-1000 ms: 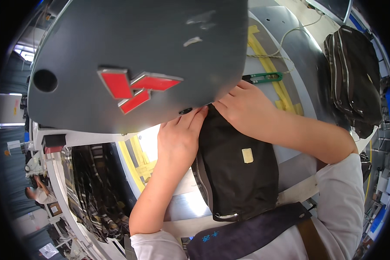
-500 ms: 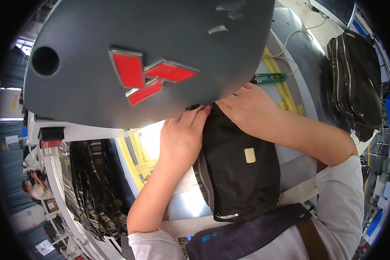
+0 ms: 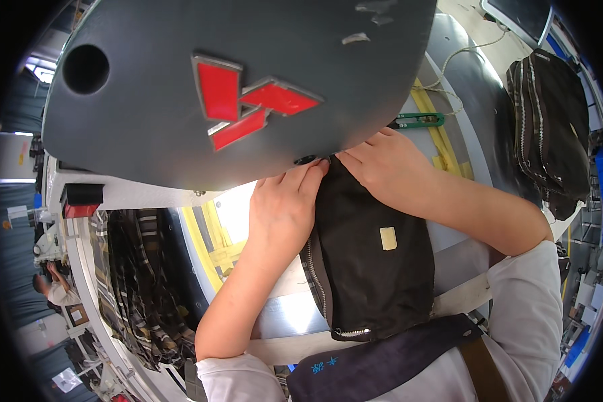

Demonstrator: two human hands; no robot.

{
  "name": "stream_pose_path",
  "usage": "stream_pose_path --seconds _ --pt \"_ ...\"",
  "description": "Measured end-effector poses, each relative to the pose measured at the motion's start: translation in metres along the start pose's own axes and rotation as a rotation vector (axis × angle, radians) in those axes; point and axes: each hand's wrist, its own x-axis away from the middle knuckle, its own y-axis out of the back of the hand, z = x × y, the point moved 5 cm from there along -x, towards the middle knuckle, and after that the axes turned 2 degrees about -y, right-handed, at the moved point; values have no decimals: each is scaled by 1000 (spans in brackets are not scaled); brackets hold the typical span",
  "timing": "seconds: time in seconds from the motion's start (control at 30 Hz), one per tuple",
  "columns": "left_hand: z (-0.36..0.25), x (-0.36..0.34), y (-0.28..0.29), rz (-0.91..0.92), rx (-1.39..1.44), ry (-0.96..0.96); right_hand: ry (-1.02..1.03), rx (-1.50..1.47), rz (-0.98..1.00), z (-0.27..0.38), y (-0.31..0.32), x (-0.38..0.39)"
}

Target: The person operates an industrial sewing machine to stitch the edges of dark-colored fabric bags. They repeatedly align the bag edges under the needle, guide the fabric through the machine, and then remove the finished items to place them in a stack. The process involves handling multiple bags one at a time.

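A black fabric bag [image 3: 375,288] with a metal zipper down its left side and a small pale yellow patch lies before me, its far end under a dark grey sewing machine head [image 3: 154,134]. My left hand [image 3: 281,208] grips the bag's far left edge, thumb and fingers pressed together. My right hand [image 3: 392,167] is closed on the bag's far right edge, and the machine head partly covers its fingertips. Both hands are close together at the bag's far end. The needle area is hidden behind the head. Green-handled thread snips [image 3: 419,120] lie just beyond my right hand.
Another black zippered bag [image 3: 549,127] rests at the far right. Dark checked fabric [image 3: 137,281] is heaped at the left. Yellow tape [image 3: 211,241] marks the work surface. A cord [image 3: 449,57] runs at the upper right. A person [image 3: 57,285] is at the far left.
The machine head appears slightly farther right and higher in the picture. Both hands keep almost the same place and grip on the bag, which has barely shifted.
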Motion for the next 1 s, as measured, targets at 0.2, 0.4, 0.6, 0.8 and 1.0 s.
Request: stream_pose_path --seconds 0.2,0.4,0.6,0.8,1.0 --pt "1 0 0 20 30 26 4 -21 8 -1 1 -1" --pt "6 -2 0 103 96 88 -1 -1 3 -4 -3 -2" --pt "6 -2 2 104 95 80 11 -14 12 -4 0 -3" --pt "7 -2 1 71 83 51 -2 -49 -24 -5 -4 0" --pt "19 -5 -4 51 15 93 -35 -11 16 -15 -7 -12"
